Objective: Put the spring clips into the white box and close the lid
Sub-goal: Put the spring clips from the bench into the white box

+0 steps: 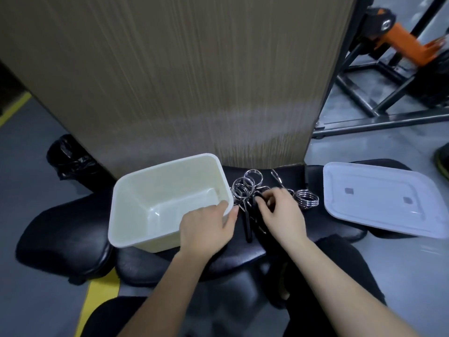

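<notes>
An open white box (136, 188) stands on a black padded bench; nothing shows inside it. My left hand (206, 229) grips the box's near right corner. Just right of the box lies a pile of metal spring clips (245, 184) with black handles (248, 224). My right hand (281, 212) rests on the pile, its fingers curled around one clip's black handle. Another coiled clip (306, 199) lies to the right of that hand. The white lid (379, 203) lies flat at the far right, apart from the box.
A tall wooden panel (182, 81) rises directly behind the box and clips. A black bag (70, 159) sits on the floor at left. Black metal frames and an orange machine (398, 45) stand at back right. Yellow floor tape (97, 302) runs below the bench.
</notes>
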Demonstrator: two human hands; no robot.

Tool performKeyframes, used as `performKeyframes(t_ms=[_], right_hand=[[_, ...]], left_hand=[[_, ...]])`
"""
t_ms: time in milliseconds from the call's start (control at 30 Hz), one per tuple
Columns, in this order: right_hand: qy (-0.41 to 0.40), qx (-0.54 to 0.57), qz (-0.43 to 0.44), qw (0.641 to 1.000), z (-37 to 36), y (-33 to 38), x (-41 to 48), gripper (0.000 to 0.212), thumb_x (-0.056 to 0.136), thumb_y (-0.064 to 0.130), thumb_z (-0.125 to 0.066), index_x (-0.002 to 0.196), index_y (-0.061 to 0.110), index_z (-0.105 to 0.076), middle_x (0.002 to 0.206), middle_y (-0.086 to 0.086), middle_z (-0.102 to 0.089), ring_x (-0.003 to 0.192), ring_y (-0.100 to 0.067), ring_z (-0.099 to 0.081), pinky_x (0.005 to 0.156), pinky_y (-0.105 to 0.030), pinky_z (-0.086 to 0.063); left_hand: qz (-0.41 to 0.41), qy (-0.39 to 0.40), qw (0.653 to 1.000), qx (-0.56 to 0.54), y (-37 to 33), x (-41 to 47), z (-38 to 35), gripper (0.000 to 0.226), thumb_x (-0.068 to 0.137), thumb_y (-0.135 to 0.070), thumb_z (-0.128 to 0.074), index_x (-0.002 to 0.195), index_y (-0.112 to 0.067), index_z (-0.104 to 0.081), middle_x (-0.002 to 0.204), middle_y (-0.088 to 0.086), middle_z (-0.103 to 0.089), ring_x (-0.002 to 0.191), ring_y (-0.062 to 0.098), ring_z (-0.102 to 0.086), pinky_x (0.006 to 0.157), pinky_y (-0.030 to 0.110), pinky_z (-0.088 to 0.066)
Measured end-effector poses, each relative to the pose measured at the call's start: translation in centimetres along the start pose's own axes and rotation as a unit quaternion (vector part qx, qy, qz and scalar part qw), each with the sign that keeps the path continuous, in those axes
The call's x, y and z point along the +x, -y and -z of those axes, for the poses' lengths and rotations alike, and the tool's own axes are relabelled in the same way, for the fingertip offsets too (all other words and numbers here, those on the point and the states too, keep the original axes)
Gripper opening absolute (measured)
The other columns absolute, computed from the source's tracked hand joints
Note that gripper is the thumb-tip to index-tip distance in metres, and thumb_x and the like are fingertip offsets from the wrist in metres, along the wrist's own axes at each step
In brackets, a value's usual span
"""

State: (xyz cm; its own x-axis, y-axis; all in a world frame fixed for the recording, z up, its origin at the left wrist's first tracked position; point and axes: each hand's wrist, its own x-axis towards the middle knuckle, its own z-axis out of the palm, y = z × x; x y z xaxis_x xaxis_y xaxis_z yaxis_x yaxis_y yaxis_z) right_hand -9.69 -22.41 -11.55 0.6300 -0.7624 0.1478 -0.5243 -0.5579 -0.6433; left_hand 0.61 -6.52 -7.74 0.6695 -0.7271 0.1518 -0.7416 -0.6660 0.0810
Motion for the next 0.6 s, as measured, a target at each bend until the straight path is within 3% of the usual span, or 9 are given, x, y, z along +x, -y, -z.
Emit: performKeyframes(t_ms=[67, 167, 333, 500, 600], right_hand=[[-0.007, -0.051, 0.003, 0.999, 0.1, -0.7, 1.6, 0.028, 0.091, 0.040, -0.064, 0.113, 0.023, -0.066, 0.107, -0.002, -0.058, 0.105, -0.026, -0.052, 0.081, -0.038, -0.048], [0.068, -0.069, -0.059, 0.994, 0.6, -2.1, 3.0, 0.039, 0.090, 0.044, -0.065, 0.122, 0.022, -0.069, 0.114, -0.008, -0.058, 0.114, -0.033, -0.047, 0.093, -0.040, -0.045], [0.093, -0.128, -0.011, 0.987, 0.3, -2.0, 1.8, 0.034, 0.090, 0.045, -0.066, 0.116, 0.024, -0.073, 0.111, -0.005, -0.058, 0.113, -0.029, -0.047, 0.085, -0.040, -0.049], [0.038, -0.193, -0.001, 0.980, -0.9, -1.4, 1.1, 0.024, 0.095, 0.027, -0.059, 0.100, 0.009, -0.074, 0.106, -0.012, -0.063, 0.105, -0.034, -0.054, 0.077, -0.039, -0.049], [-0.020, -0.141, -0.017, 0.990, -1.1, -1.0, 0.5, 0.023, 0.094, 0.024, -0.061, 0.094, 0.005, -0.074, 0.098, -0.014, -0.062, 0.095, -0.038, -0.056, 0.070, -0.040, -0.050]], left_hand=[[-0.010, -0.014, 1.000, 0.001, 0.4, 0.3, -0.2, 0.043, 0.097, -0.060, -0.036, 0.072, -0.025, -0.037, 0.056, 0.003, -0.059, 0.056, 0.030, -0.059, 0.049, 0.031, -0.032], [-0.004, -0.004, 1.000, 0.001, 0.6, 0.3, -0.3, 0.045, 0.096, -0.059, -0.039, 0.069, -0.023, -0.038, 0.053, 0.002, -0.057, 0.054, 0.029, -0.056, 0.049, 0.030, -0.028], [0.020, 0.003, 1.000, -0.011, 0.4, 0.0, 0.1, 0.052, 0.095, -0.061, -0.038, 0.066, -0.018, -0.039, 0.055, 0.004, -0.057, 0.056, 0.029, -0.055, 0.052, 0.031, -0.037], [0.021, 0.019, 1.000, -0.012, 0.7, -0.8, 0.5, 0.055, 0.094, -0.064, -0.031, 0.072, -0.017, -0.044, 0.061, 0.002, -0.059, 0.064, 0.027, -0.057, 0.056, 0.032, -0.040], [0.013, 0.033, 0.999, -0.014, 0.5, -0.9, 0.9, 0.050, 0.095, -0.064, -0.029, 0.075, -0.020, -0.043, 0.066, 0.001, -0.061, 0.070, 0.027, -0.059, 0.059, 0.033, -0.041]])
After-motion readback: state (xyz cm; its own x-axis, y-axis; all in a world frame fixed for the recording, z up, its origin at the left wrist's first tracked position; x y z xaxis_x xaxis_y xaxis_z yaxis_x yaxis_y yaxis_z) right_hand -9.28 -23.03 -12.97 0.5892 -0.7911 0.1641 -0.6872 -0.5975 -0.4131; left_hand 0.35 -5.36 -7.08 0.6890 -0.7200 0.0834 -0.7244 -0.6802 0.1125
